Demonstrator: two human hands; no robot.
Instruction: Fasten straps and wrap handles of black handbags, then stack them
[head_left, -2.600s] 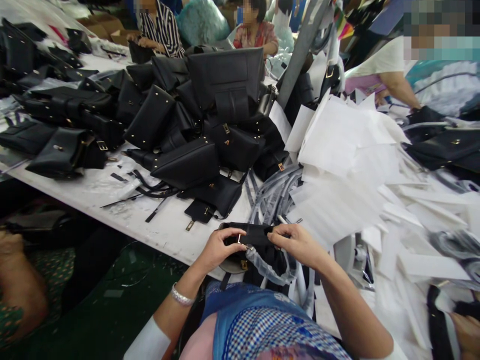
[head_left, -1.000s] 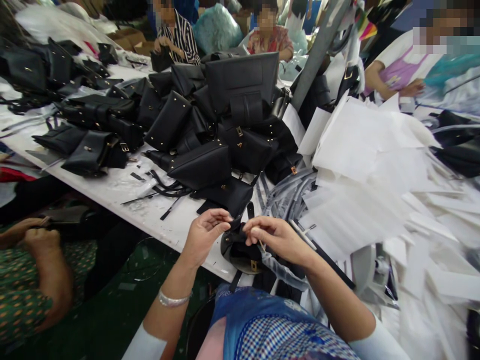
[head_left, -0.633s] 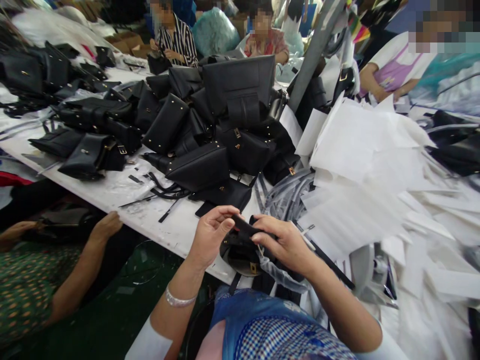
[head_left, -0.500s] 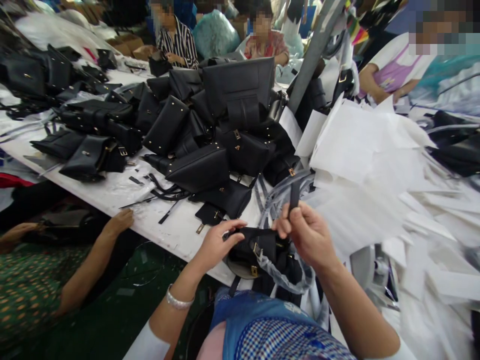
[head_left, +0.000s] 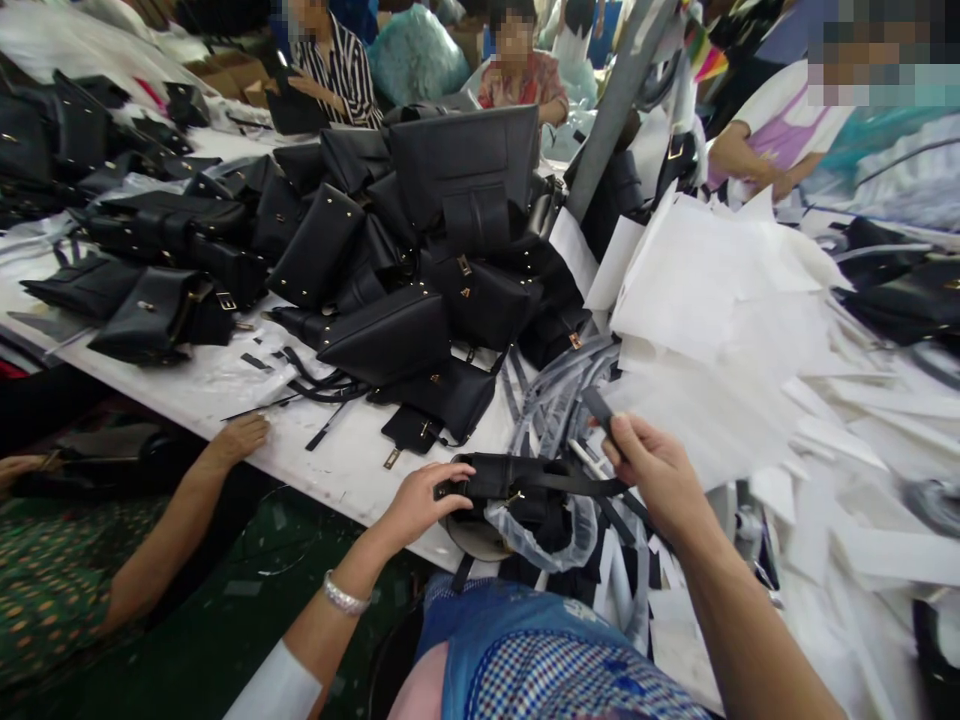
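A small black handbag (head_left: 551,510) lies at the table edge in front of me, with a plastic-wrapped handle (head_left: 577,550) looped at its near side. My left hand (head_left: 420,500) grips the bag's left end, thumb below and fingers above. Over at the right, my right hand (head_left: 656,460) pinches a black strap (head_left: 585,482), which runs taut from the bag. A dark flat strap end (head_left: 598,408) sticks up past my right fingertips.
A heap of black handbags (head_left: 390,340) covers the table beyond. White paper sheets (head_left: 697,290) are piled to the right, near a grey post (head_left: 607,120). At left, a co-worker's hand (head_left: 244,440) rests on the table edge. Other people sit across the table.
My right hand has moved right and slightly down, drawing the strap out sideways from the bag. My left hand has shifted a little left and closed on the bag's end.
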